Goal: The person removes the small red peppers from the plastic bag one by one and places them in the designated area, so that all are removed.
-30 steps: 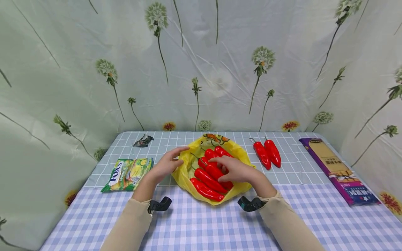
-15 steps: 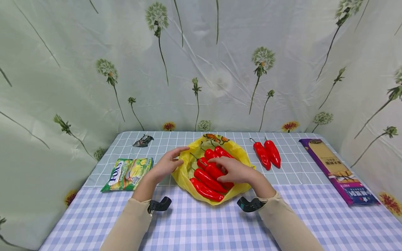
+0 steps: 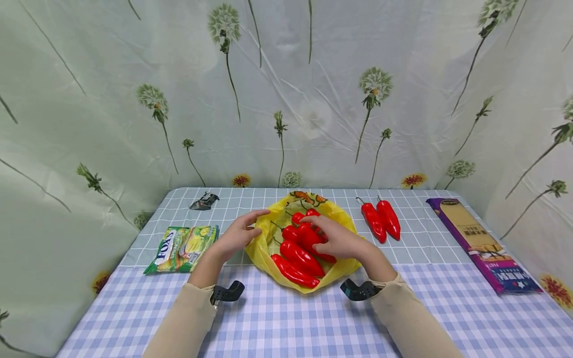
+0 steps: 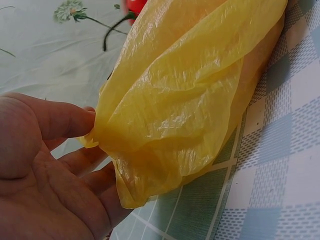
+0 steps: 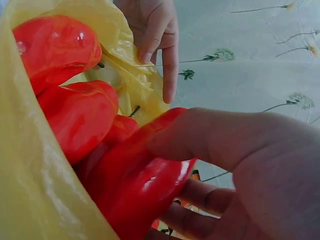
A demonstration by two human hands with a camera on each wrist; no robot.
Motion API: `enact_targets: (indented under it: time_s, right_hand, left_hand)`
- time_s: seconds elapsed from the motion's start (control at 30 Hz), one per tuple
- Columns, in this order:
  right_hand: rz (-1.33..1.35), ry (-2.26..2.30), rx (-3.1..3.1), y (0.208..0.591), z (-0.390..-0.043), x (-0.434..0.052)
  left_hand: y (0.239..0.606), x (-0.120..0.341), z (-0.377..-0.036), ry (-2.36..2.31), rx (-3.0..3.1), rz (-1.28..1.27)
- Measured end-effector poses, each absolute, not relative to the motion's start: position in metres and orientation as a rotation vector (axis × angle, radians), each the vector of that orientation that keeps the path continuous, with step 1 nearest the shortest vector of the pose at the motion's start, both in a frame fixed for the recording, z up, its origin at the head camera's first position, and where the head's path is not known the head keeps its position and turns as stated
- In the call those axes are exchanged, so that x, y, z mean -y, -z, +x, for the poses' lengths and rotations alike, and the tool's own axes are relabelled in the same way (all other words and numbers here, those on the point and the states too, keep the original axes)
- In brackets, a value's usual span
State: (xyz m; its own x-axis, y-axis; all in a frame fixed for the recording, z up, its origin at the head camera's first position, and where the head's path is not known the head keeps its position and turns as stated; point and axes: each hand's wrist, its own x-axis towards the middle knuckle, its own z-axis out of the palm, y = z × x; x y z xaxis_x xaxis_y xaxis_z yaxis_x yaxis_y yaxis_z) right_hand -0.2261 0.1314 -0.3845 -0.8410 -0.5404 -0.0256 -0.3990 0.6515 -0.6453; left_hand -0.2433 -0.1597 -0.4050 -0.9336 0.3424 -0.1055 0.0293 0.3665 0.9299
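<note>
An open yellow plastic bag (image 3: 264, 244) lies mid-table with several red peppers (image 3: 295, 261) in it. My left hand (image 3: 261, 222) pinches the bag's left rim between thumb and fingers; the left wrist view shows that hand (image 4: 92, 132) with the bag's film (image 4: 190, 95) bunched in the pinch. My right hand (image 3: 320, 236) reaches into the bag and grips one red pepper (image 3: 306, 234). In the right wrist view the thumb lies over this pepper (image 5: 140, 185) and the fingers curl under it, above other peppers (image 5: 75, 120).
Two more red peppers (image 3: 380, 220) lie on the checked tablecloth right of the bag. A green Fox's candy packet (image 3: 183, 247) lies at the left, a small dark packet (image 3: 203, 201) at the back left, a long purple box (image 3: 481, 241) at the right. A flowered curtain hangs behind.
My right hand has shifted a little away from me over the bag and raised the pepper it grips. The left hand stays on the rim.
</note>
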Motion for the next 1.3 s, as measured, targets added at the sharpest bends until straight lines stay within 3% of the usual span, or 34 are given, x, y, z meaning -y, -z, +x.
enact_targets:
  time_s: [0.77, 1.3]
  right_hand:
    - [-0.609, 1.378, -2.914, 0.363, -0.231, -0.153]
    - [-0.562, 1.382, -3.015, 0.354, -0.233, -0.178]
  left_hand:
    - [0.406, 0.161, -0.244, -1.6, -2.333, 0.338]
    - [0.406, 0.161, -0.243, -1.59, -2.345, 0.346]
